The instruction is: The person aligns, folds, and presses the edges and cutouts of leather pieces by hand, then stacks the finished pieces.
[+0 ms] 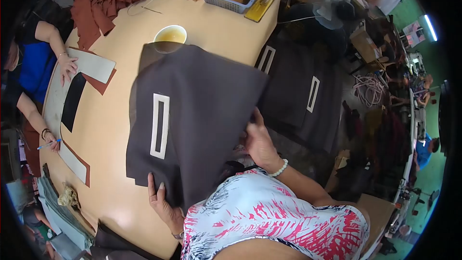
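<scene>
A large dark brown sheet of fabric or leather [202, 101] spreads in front of me, partly over the table and tilted up toward my right. On its left part sits a white rectangular frame-shaped piece [160, 126] with a long slot. My right hand [262, 142], wearing a beaded bracelet, is closed round the sheet's right edge; some fingers are hidden behind it. At the lower left edge, my left hand [163, 206] grips the sheet, two fingers showing against it. Just beyond the far edge stands a white bowl [179, 28] with yellowish contents, partly covered by the sheet.
More dark sheets with white frames [313, 94] lie to my right. A grey basket [231, 4] with tape and a yellow ruler [264, 2] is at the back. Brown material [106, 5] is piled far left. Across the table a co-worker's hands [67, 66] handle a pale pattern piece.
</scene>
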`<state>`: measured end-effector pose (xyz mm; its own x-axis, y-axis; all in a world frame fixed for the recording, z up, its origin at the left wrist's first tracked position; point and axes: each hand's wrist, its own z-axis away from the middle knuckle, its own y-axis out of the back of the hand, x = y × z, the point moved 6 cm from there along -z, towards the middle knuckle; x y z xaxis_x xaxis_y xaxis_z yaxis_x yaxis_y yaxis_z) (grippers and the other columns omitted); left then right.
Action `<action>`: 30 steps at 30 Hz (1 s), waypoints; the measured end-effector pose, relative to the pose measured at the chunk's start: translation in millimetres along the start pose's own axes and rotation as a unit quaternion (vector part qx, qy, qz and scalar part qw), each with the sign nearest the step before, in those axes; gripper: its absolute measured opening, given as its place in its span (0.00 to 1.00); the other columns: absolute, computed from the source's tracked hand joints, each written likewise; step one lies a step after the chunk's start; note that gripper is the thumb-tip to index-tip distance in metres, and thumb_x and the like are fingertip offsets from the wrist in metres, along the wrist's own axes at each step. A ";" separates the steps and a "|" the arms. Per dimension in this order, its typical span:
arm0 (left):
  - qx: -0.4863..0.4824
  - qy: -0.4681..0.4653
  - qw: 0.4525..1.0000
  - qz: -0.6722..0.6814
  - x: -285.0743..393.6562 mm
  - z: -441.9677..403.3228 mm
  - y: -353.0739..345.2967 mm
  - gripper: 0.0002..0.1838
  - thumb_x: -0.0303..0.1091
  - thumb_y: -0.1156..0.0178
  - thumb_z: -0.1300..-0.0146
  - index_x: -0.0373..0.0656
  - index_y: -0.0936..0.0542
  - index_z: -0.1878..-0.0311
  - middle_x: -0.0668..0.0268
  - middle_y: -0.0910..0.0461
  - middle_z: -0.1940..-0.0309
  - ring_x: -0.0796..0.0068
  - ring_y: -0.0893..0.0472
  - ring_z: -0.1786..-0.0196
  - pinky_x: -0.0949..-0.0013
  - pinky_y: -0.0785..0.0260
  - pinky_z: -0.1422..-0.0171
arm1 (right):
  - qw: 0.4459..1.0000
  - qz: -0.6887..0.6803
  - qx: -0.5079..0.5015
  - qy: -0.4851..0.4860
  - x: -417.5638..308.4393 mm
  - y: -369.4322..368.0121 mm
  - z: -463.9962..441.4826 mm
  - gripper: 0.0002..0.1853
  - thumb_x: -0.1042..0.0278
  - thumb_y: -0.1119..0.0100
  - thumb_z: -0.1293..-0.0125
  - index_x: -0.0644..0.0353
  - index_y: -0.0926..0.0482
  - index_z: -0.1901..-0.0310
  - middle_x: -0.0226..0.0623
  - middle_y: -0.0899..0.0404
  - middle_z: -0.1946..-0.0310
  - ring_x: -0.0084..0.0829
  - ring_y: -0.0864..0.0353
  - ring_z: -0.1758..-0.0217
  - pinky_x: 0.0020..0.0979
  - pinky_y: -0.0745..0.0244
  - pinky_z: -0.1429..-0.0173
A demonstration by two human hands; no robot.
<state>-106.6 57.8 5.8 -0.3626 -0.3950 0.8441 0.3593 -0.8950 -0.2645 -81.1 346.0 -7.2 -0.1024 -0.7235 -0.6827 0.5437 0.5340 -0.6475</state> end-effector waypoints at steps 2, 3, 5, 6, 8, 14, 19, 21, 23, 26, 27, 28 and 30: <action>-0.036 -0.009 0.999 0.005 0.0 4.5 -10.8 0.27 0.18 0.51 0.42 0.37 0.34 0.37 0.54 0.27 0.47 0.66 0.24 0.48 0.65 0.28 0.42 | 0.985 0.152 -0.011 0.077 -7.1 -16.6 -6.9 0.51 0.62 0.37 0.41 0.66 0.68 0.31 0.47 0.39 0.40 0.34 0.39 0.36 0.38 0.41 0.34; -0.053 -0.020 0.998 0.008 1.2 7.8 -16.3 0.27 0.18 0.51 0.42 0.38 0.34 0.37 0.54 0.28 0.46 0.66 0.24 0.47 0.64 0.28 0.42 | 0.994 0.105 -0.008 0.034 -12.3 -26.2 -10.7 0.52 0.75 0.38 0.43 0.68 0.72 0.32 0.51 0.40 0.41 0.33 0.35 0.40 0.34 0.37 0.36; -0.061 -0.034 0.998 -0.004 3.7 13.3 -21.6 0.26 0.18 0.51 0.42 0.36 0.33 0.37 0.52 0.29 0.45 0.65 0.24 0.47 0.65 0.29 0.42 | 0.988 0.138 -0.016 0.067 -15.3 -34.6 -19.2 0.50 0.75 0.40 0.42 0.67 0.72 0.32 0.50 0.39 0.41 0.32 0.33 0.41 0.32 0.37 0.37; -0.053 -0.036 0.998 -0.018 4.6 15.5 -22.5 0.26 0.18 0.50 0.43 0.35 0.33 0.38 0.51 0.29 0.46 0.65 0.24 0.48 0.67 0.30 0.42 | 0.984 0.155 -0.020 0.084 -17.1 -38.2 -22.4 0.50 0.76 0.41 0.41 0.67 0.72 0.32 0.50 0.39 0.41 0.32 0.32 0.42 0.31 0.37 0.37; -0.046 -0.037 0.998 -0.019 4.0 16.7 -22.1 0.25 0.18 0.50 0.43 0.34 0.32 0.39 0.50 0.28 0.47 0.65 0.24 0.49 0.68 0.31 0.42 | 0.975 0.174 -0.025 0.134 -22.5 -40.8 -27.9 0.46 0.79 0.43 0.42 0.69 0.68 0.32 0.49 0.39 0.40 0.31 0.34 0.39 0.30 0.39 0.35; -0.041 -0.048 0.997 -0.051 4.6 7.3 -25.8 0.21 0.21 0.47 0.42 0.32 0.28 0.43 0.54 0.25 0.49 0.68 0.25 0.48 0.69 0.34 0.41 | 0.947 0.211 0.003 0.241 -75.2 -22.7 -46.7 0.39 0.82 0.47 0.44 0.74 0.56 0.33 0.48 0.41 0.37 0.33 0.39 0.35 0.29 0.46 0.31; -0.251 -0.006 0.953 -0.170 -16.3 -5.8 -119.7 0.19 0.21 0.44 0.44 0.30 0.25 0.47 0.56 0.24 0.50 0.71 0.25 0.49 0.73 0.35 0.42 | 0.933 0.273 -0.005 0.234 -164.9 56.2 -80.2 0.39 0.83 0.46 0.44 0.71 0.55 0.33 0.46 0.38 0.37 0.34 0.37 0.35 0.31 0.46 0.30; -0.370 0.000 0.910 -0.185 -36.8 1.3 -173.0 0.19 0.23 0.42 0.43 0.32 0.24 0.47 0.58 0.23 0.51 0.73 0.25 0.49 0.73 0.35 0.41 | 0.929 0.286 0.017 0.236 -196.4 106.3 -100.3 0.37 0.81 0.43 0.43 0.70 0.50 0.34 0.45 0.38 0.38 0.35 0.36 0.37 0.31 0.43 0.31; -0.474 -0.034 0.847 -0.239 -55.0 8.9 -226.0 0.21 0.24 0.42 0.44 0.34 0.25 0.45 0.61 0.23 0.50 0.76 0.26 0.48 0.75 0.36 0.41 | 0.936 0.255 0.158 0.185 -215.3 170.0 -117.7 0.29 0.69 0.48 0.35 0.67 0.45 0.35 0.42 0.32 0.42 0.33 0.32 0.40 0.30 0.37 0.37; -0.547 0.117 0.810 -0.175 -122.7 16.2 -267.4 0.23 0.24 0.45 0.38 0.38 0.31 0.38 0.64 0.28 0.43 0.80 0.26 0.50 0.74 0.28 0.50 | 0.939 0.200 0.244 0.139 -238.6 240.9 -140.3 0.25 0.62 0.58 0.31 0.68 0.40 0.37 0.42 0.26 0.49 0.29 0.26 0.50 0.27 0.31 0.47; -0.555 0.154 0.802 -0.158 -151.2 16.6 -275.4 0.24 0.25 0.44 0.38 0.38 0.32 0.38 0.65 0.30 0.42 0.79 0.26 0.50 0.73 0.27 0.50 | 0.913 0.267 0.289 0.108 -244.6 301.7 -156.6 0.25 0.64 0.57 0.32 0.69 0.39 0.38 0.44 0.27 0.48 0.31 0.25 0.52 0.28 0.31 0.47; -0.546 0.204 0.798 -0.152 -170.1 20.9 -283.4 0.24 0.26 0.44 0.38 0.38 0.32 0.37 0.65 0.29 0.42 0.80 0.26 0.49 0.73 0.27 0.49 | 0.880 0.332 0.329 0.082 -250.1 326.3 -162.6 0.25 0.66 0.55 0.34 0.70 0.39 0.38 0.46 0.27 0.48 0.33 0.25 0.52 0.29 0.31 0.46; -0.558 0.271 0.767 -0.164 -214.7 25.1 -290.0 0.24 0.29 0.43 0.37 0.39 0.33 0.37 0.64 0.29 0.43 0.79 0.26 0.49 0.73 0.28 0.48 | 0.800 0.447 0.400 0.023 -255.1 351.5 -163.6 0.27 0.69 0.53 0.38 0.71 0.40 0.38 0.50 0.27 0.48 0.36 0.24 0.51 0.32 0.32 0.44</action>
<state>-111.4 407.3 -87.1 -0.6887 0.1320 0.7129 -0.6779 -0.4659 -0.5687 -0.2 789.8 -116.0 0.6046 -0.1828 -0.7752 0.7738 0.3654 0.5174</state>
